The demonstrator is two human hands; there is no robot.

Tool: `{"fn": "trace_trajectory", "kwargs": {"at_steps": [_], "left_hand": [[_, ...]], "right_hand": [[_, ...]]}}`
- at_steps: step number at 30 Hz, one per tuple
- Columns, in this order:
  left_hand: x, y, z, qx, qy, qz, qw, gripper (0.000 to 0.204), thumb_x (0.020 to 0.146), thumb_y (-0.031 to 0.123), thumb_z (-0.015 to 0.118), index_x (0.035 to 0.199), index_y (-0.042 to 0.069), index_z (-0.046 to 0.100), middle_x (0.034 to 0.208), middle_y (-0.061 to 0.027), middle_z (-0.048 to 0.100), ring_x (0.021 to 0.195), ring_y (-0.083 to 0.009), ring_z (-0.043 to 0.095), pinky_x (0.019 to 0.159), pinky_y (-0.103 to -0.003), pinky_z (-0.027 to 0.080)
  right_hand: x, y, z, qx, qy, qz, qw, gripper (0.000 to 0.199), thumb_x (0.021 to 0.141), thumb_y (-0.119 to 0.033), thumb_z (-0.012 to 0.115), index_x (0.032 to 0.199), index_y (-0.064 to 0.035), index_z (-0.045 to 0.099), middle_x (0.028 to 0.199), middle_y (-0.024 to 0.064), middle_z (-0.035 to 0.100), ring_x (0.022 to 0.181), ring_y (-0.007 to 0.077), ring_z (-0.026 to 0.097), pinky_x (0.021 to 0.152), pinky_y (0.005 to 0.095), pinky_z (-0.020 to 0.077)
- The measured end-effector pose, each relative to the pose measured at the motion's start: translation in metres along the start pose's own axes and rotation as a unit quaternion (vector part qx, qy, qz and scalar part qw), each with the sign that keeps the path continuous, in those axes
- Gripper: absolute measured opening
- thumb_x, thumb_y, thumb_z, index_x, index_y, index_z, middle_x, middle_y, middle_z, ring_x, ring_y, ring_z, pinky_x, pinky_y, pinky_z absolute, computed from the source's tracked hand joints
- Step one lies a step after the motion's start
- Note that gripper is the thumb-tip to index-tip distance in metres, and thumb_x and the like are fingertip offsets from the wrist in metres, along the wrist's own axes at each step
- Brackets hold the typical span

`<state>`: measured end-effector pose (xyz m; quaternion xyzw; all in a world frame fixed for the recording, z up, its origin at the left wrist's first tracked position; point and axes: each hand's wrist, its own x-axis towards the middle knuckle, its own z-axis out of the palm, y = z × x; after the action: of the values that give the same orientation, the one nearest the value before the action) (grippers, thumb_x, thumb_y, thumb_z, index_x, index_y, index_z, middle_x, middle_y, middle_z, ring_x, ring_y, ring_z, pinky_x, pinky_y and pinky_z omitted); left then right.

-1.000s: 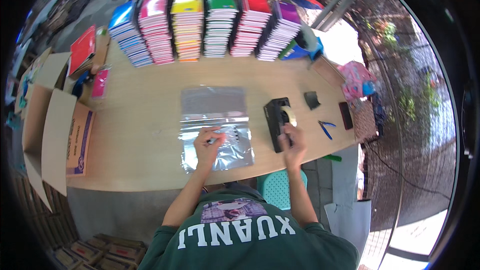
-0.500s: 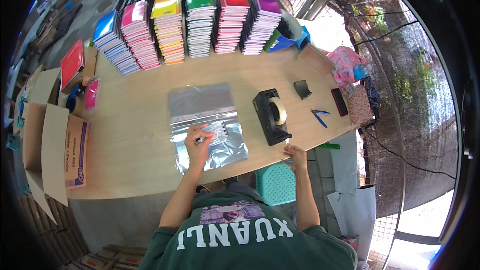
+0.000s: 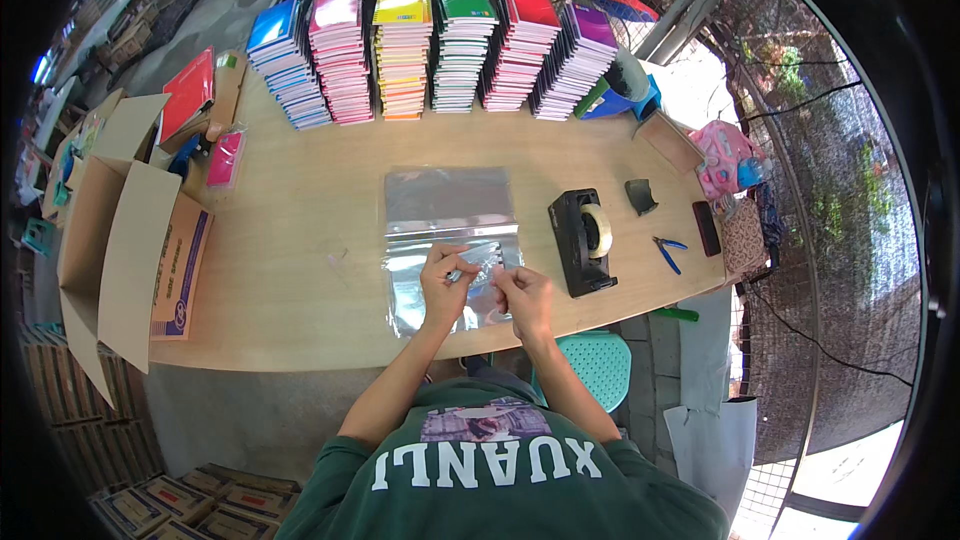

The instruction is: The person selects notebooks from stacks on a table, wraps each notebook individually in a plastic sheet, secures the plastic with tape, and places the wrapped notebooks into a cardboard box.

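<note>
My left hand is closed on a small clear plastic piece with a row of black marks, like spiral rings, along its right edge. Beside it, my right hand is pinched, thumb and fingertip together, close to the piece's lower right. A small bit of tape seems to be between those fingers, too faint to make out well. Beneath both hands lie flat, shiny clear plastic sleeves. To the right stands a black tape dispenser with a roll of tape.
Stacks of coloured spiral notebooks line the far edge. An open cardboard box stands at left, near a pink packet. Blue-handled pliers, a phone and a black curved piece lie at right. A green stool stands below the table edge.
My right hand has moved left from the dispenser's front end to the clear piece in my left hand. The view has shifted, so the table's things appear further right.
</note>
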<state>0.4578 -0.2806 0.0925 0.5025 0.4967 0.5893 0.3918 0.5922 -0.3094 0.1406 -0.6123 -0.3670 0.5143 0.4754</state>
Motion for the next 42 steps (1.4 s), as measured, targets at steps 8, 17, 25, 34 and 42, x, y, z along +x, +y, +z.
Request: {"fn": "trace_trajectory", "kwargs": {"at_steps": [8,17,25,34,42], "left_hand": [[0.012,-0.009,-0.014,-0.03,-0.077,-0.04,0.996,0.053,0.067,0.0,0.081,0.114,0.005,0.056,0.103,-0.0104,0.063,0.103,-0.0209,0.06,0.091,-0.036,0.046],[0.02,0.029,-0.035,0.135,-0.208,-0.006,0.969,0.095,0.067,0.013,0.085,0.146,0.012,0.033,0.132,-0.0131,0.053,0.121,-0.028,0.052,0.106,-0.044,0.038],[-0.006,0.14,-0.055,0.387,-0.273,0.331,0.816,0.073,0.082,0.01,0.067,0.148,0.021,0.038,0.15,-0.0098,0.039,0.137,-0.032,0.039,0.115,-0.056,0.021],[-0.047,0.191,-0.277,0.372,0.233,0.273,0.856,0.091,0.072,0.025,0.084,0.147,0.013,0.035,0.151,-0.0259,0.027,0.137,-0.0428,0.033,0.11,-0.053,0.031],[-0.044,0.226,-0.537,0.524,0.413,-0.002,0.745,0.094,0.058,0.036,0.089,0.138,0.009,0.047,0.147,-0.0228,0.035,0.141,-0.0434,0.024,0.111,-0.057,0.025]], "right_hand": [[0.006,0.05,0.007,-0.064,0.041,0.021,0.997,0.035,0.088,-0.024,0.074,0.065,0.0005,0.063,0.054,0.0028,0.056,0.043,0.0078,0.047,0.04,0.0236,0.0352],[0.051,0.139,-0.041,-0.207,-0.051,0.001,0.977,0.016,0.089,-0.019,0.065,0.082,-0.0044,0.069,0.065,0.006,0.062,0.057,0.015,0.056,0.051,0.0303,0.046],[0.048,-0.008,-0.008,0.229,-0.314,0.166,0.907,0.079,0.09,-0.066,0.049,0.143,-0.0075,0.04,0.136,0.0209,0.051,0.115,0.0398,0.058,0.091,0.0635,0.0497],[0.051,-0.074,0.17,0.404,-0.452,0.102,0.789,0.06,0.097,-0.049,0.046,0.136,-0.0026,0.048,0.122,0.0152,0.063,0.107,0.0291,0.063,0.094,0.0529,0.0505],[-0.048,-0.216,0.454,0.098,-0.412,-0.347,0.837,0.063,0.096,-0.028,0.054,0.146,0.0025,0.032,0.139,0.0144,0.047,0.127,0.0234,0.048,0.107,0.0368,0.038]]}}
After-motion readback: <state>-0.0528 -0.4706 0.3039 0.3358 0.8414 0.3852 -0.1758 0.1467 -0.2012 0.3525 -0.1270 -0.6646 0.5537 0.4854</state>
